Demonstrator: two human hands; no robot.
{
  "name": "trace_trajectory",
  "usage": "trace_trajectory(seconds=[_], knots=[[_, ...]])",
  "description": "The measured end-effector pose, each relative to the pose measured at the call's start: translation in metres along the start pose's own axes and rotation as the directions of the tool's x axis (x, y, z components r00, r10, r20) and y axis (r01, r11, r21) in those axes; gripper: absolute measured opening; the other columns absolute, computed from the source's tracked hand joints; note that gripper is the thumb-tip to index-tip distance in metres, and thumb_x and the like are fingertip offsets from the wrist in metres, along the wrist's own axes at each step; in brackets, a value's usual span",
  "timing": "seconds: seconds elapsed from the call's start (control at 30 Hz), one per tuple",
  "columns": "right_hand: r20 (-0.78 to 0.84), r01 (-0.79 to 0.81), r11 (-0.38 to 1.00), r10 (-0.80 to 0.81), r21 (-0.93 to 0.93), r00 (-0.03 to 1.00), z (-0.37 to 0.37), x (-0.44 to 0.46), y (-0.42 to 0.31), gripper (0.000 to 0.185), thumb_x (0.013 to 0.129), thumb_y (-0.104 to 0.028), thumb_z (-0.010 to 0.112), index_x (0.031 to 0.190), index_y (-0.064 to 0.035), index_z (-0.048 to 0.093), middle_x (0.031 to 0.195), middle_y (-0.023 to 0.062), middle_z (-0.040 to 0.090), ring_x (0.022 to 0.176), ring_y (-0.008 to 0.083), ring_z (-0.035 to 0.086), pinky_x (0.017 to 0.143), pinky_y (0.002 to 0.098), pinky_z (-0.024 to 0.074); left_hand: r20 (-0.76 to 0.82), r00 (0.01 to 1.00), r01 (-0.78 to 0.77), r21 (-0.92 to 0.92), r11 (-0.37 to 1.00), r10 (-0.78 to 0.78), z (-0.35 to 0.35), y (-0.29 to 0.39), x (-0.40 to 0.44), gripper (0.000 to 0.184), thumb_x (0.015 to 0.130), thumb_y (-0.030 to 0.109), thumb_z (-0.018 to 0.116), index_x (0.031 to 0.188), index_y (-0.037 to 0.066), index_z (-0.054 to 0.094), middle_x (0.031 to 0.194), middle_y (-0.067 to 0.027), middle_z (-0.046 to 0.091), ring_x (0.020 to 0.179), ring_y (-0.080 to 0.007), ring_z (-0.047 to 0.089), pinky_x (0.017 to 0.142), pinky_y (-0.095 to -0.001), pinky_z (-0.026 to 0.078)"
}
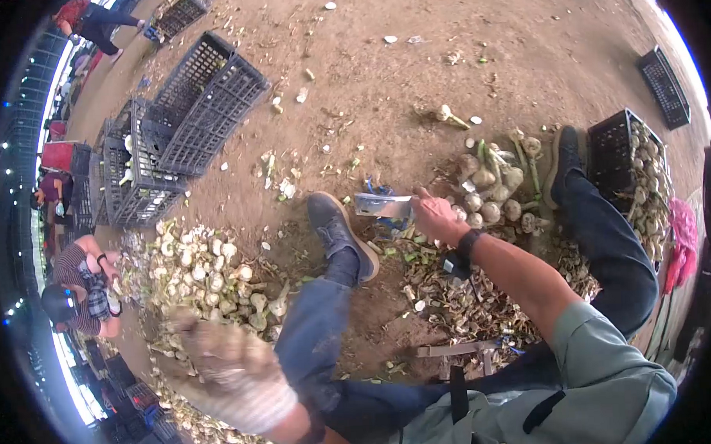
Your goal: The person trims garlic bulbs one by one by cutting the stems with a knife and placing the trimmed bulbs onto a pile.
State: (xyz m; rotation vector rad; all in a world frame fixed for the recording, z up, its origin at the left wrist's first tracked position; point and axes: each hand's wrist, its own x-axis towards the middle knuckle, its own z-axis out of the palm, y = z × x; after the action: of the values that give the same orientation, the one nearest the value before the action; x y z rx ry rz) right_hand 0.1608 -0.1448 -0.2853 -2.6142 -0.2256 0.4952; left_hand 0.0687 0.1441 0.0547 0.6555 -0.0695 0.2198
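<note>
My right hand (pixel 437 217) is closed round the handle of a wide-bladed knife (pixel 382 205), held above the dirt floor between my shoes. Right beside that hand lies a pile of garlic bulbs (pixel 491 186), some with thick stalks. At the lower left, my left hand (pixel 240 382) wears a whitish glove and is blurred by motion. Its fingers are smeared, and what they may hold cannot be made out. It is over the left heap of pale garlic bulbs (pixel 196 267).
Black crates (pixel 211 110) stand at the upper left. A crate full of garlic (pixel 611 154) is by my right shoe (pixel 569 160); another crate (pixel 665 86) lies beyond. A seated co-worker (pixel 80 286) is at the left. Dry husks (pixel 492 311) litter the ground between my legs.
</note>
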Motion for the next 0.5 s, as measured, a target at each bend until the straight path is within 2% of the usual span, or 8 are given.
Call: trace_trajectory(seconds=[0.13, 0.2, 0.27, 0.3, 0.37, 0.4, 0.47, 0.5], knots=[[0.051, 0.051, 0.998, -0.052, 0.022, 0.997, 0.003, 0.002, 0.014, 0.026, 0.078, -0.010, 0.058, 0.102, 0.0008, 0.060, 0.104, 0.0214, 0.065, 0.086, 0.0427, 0.065, 0.068, 0.0492, 0.0528, -0.183, 0.982, 0.061, 0.069, 0.996, -0.048, 0.012, -0.023, -0.004, 0.051, 0.101, 0.043, 0.044, 0.127, -0.001, 0.044, 0.094, -0.0197, 0.068, 0.078, -0.0275, 0.068, 0.042, -0.0313, 0.046], [0.014, -0.012, 1.000, 0.012, 0.018, 1.000, -0.007, -0.018, 0.016, 0.028, 0.079, -0.017, 0.062, 0.101, 0.0007, 0.062, 0.085, 0.0181, 0.067, 0.075, 0.0359, 0.067, 0.063, 0.0475, 0.0519, -0.183, 0.956, 0.226, -0.045, 0.973, -0.230, 0.013, -0.022, -0.009, 0.045, 0.101, 0.039, 0.045, 0.121, -0.001, 0.047, 0.095, -0.0217, 0.069, 0.079, -0.0307, 0.070, 0.041, -0.0357, 0.049], [0.177, -0.247, 0.845, 0.183, 0.474, 0.967, -0.039, -0.050, 0.013, 0.036, 0.083, -0.033, 0.067, 0.093, 0.0020, 0.067, 0.072, 0.0191, 0.064, 0.067, 0.0297, 0.065, 0.061, 0.0418, 0.0504, -0.196, 0.946, 0.248, -0.081, 0.965, -0.260, 0.019, -0.033, -0.012, 0.037, 0.099, 0.033, 0.049, 0.115, 0.000, 0.053, 0.095, -0.0229, 0.070, 0.079, -0.0307, 0.072, 0.042, -0.0358, 0.051], [0.267, -0.408, 0.706, 0.309, 0.579, 0.913, -0.069, -0.076, 0.002, 0.046, 0.081, -0.047, 0.070, 0.090, -0.0015, 0.071, 0.066, 0.0118, 0.062, 0.058, 0.0207, 0.058, 0.055, 0.0369, 0.0453, -0.178, 0.953, 0.259, 0.054, 0.964, -0.246, 0.019, -0.042, -0.016, 0.032, 0.098, 0.029, 0.050, 0.112, 0.000, 0.055, 0.091, -0.0213, 0.070, 0.074, -0.0285, 0.071, 0.041, -0.0347, 0.049], [0.195, -0.263, 0.655, 0.175, 0.709, 0.965, -0.057, -0.121, 0.039, 0.044, 0.088, -0.047, 0.064, 0.092, -0.0029, 0.071, 0.062, 0.0009, 0.054, 0.053, 0.0119, 0.048, 0.048, 0.0312, 0.0372, -0.303, 0.934, 0.298, 0.358, 0.885, -0.192, 0.047, -0.062, -0.026, 0.021, 0.096, 0.018, 0.052, 0.103, 0.000, 0.059, 0.081, -0.0159, 0.068, 0.062, -0.0232, 0.067, 0.042, -0.0334, 0.049], [0.100, -0.144, 0.650, 0.104, 0.747, 0.990, -0.077, -0.151, 0.031, 0.044, 0.091, -0.046, 0.061, 0.090, -0.0025, 0.070, 0.059, -0.0024, 0.049, 0.052, 0.0097, 0.044, 0.046, 0.0302, 0.0340, -0.436, 0.854, 0.479, 0.448, 0.755, -0.283, 0.072, -0.066, -0.025, 0.015, 0.093, 0.012, 0.056, 0.102, 0.000, 0.059, 0.079, -0.0132, 0.067, 0.054, -0.0209, 0.063, 0.055, -0.0342, 0.054], [0.226, -0.299, 0.481, 0.204, 0.824, 0.952, -0.128, -0.201, -0.003, 0.044, 0.095, -0.043, 0.056, 0.090, -0.0017, 0.070, 0.056, -0.0045, 0.040, 0.051, 0.0070, 0.041, 0.045, 0.0296, 0.0304, -0.173, 0.708, 0.672, -0.133, 0.729, -0.685, 0.043, -0.101, -0.037, 0.025, 0.087, 0.012, 0.065, 0.108, -0.001, 0.059, 0.089, -0.0138, 0.068, 0.067, -0.0219, 0.067, 0.075, -0.0338, 0.055], [0.367, -0.442, 0.329, 0.267, 0.834, 0.891, -0.160, -0.225, -0.027, 0.042, 0.097, -0.042, 0.052, 0.094, -0.0045, 0.070, 0.055, -0.0042, 0.038, 0.051, 0.0056, 0.041, 0.043, 0.0293, 0.0295, 0.081, 0.858, 0.377, 0.570, 0.730, -0.507, 0.041, -0.113, -0.051, 0.039, 0.086, 0.019, 0.068, 0.117, 0.000, 0.056, 0.106, -0.0157, 0.063, 0.090, -0.0240, 0.063, 0.084, -0.0349, 0.054]])
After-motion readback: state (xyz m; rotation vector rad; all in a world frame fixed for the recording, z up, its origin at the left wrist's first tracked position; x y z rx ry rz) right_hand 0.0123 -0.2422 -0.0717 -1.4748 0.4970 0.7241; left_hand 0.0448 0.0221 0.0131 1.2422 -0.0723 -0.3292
